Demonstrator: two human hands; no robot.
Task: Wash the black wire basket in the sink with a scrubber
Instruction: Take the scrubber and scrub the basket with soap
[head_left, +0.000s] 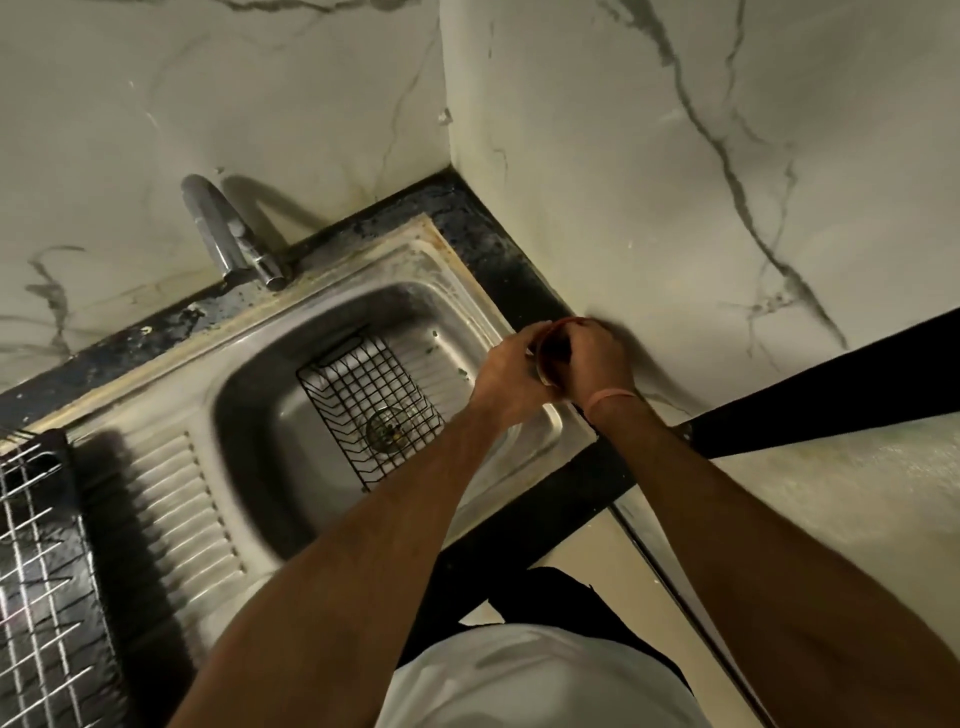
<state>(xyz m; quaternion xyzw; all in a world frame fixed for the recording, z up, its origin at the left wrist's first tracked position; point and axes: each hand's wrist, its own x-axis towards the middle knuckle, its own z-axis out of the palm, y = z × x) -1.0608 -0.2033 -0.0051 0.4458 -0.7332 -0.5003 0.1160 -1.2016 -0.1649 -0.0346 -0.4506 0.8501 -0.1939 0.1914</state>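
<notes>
The black wire basket (371, 410) lies in the sink (291, 415), looking light, stiff and slippery, so I'd grab its rim, while my left hand (511, 371) and right hand (597, 358) hold a small red thing (550, 347).

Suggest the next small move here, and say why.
Probably finish taking what is needed from the small reddish round container that the left hand and right hand grip together at the steel sink's right rim; its contents are hidden. Then move a hand to the black wire basket, which lies untouched in the basin over the drain, with no water visible at the chrome tap.
</notes>
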